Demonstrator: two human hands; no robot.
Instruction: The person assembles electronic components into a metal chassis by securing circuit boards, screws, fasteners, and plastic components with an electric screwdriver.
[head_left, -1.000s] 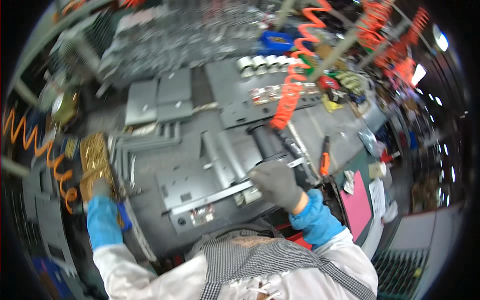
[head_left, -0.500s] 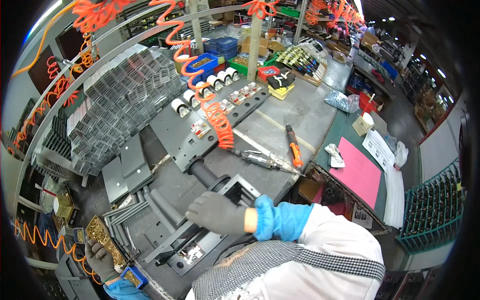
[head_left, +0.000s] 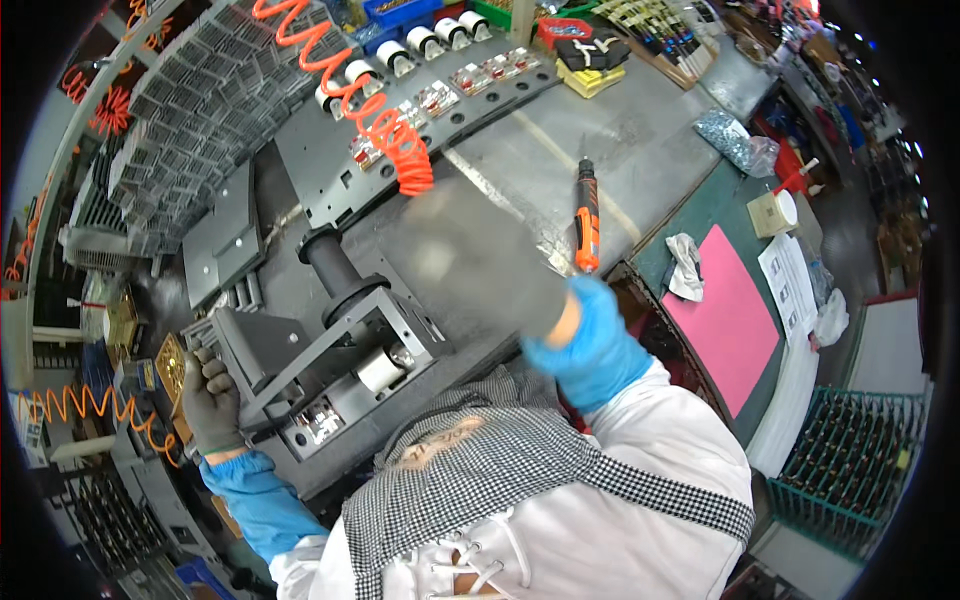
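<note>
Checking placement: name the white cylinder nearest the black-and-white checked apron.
The white cylinder by the dark grey metal frame; a row of others lines the far grey panel.

Gloved hands point(head_left: 212, 402) point(head_left: 490, 265) flank a dark metal frame point(head_left: 318, 356).

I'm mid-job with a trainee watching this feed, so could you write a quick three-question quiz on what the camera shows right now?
1. What colour are the short cylinders lined up along the grey panel?
A. red
B. white
C. blue

2. True or false: the orange-and-black power driver lies on the bench.

3. Which of the person's hands is nearer the pink sheet?

Key:
1. B
2. True
3. The right hand
</note>
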